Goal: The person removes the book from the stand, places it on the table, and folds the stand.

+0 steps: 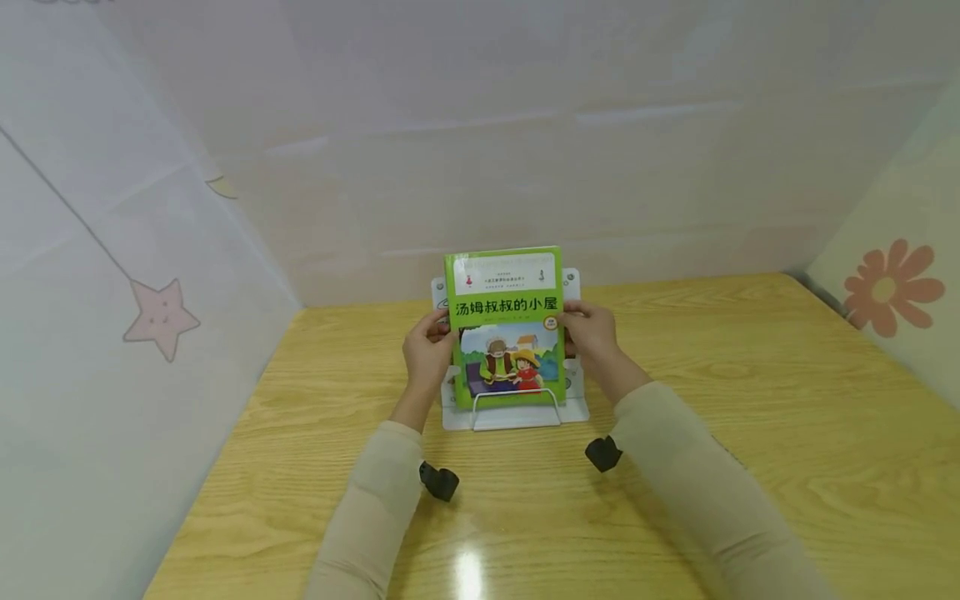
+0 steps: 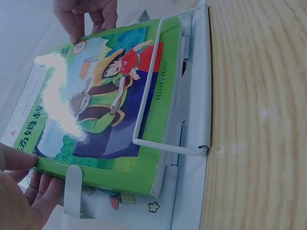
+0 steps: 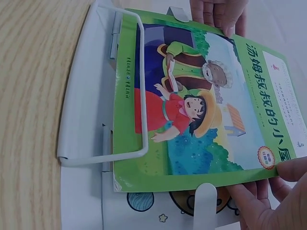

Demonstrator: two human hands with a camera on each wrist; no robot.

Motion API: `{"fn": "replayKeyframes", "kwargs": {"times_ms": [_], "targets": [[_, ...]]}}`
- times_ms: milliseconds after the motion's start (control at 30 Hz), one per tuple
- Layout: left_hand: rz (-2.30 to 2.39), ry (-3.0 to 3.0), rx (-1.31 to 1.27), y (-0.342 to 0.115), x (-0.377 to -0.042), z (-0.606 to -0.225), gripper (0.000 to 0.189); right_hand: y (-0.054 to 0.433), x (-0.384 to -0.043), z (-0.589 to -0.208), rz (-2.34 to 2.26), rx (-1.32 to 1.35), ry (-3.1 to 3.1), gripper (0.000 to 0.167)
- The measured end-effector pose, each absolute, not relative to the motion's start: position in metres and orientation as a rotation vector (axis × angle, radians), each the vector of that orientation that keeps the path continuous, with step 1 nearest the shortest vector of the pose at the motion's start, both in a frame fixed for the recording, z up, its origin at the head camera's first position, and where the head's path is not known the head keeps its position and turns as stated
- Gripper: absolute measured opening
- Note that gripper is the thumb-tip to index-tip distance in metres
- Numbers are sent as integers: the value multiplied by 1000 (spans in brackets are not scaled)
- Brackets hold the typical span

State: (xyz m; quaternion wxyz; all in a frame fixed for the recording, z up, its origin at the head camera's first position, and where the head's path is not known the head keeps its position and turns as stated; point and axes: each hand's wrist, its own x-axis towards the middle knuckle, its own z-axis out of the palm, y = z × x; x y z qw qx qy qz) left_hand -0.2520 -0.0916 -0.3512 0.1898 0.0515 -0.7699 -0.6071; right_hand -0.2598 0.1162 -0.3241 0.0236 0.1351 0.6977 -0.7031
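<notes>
A green children's book (image 1: pixel 510 315) with Chinese lettering and a picture of two figures leans on a white reading stand (image 1: pixel 517 418). My left hand (image 1: pixel 427 354) pinches the book's left edge at mid-height, thumb on the front and fingers behind. On the opposite edge, my right hand (image 1: pixel 596 342) grips it the same way. The stand's white wire bar (image 3: pixel 103 158) crosses in front of the lower cover. A white side clip (image 2: pixel 73 191) stands beside the book's edge in the left wrist view, and another clip (image 3: pixel 205 206) shows in the right wrist view.
The stand is on a wood-grain table (image 1: pixel 750 433) towards its far edge. Pale wall sheets surround it, with a pink star (image 1: pixel 162 318) at left and a red flower (image 1: pixel 892 287) at right. Black wrist cameras sit under both sleeves.
</notes>
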Motion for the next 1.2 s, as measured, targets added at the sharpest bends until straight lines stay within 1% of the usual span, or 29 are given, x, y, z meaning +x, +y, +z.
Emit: {"fn": "replayKeyframes", "kwargs": {"times_ms": [367,1200], "targets": [[-1775,-2083,108,-90,-252,-343,35,118,-259,-310,-2167,428,2210,32],[-1800,-1972,-2,-93,-259,-322,36,114,-261,-283,-2267,336,2257,29]]}}
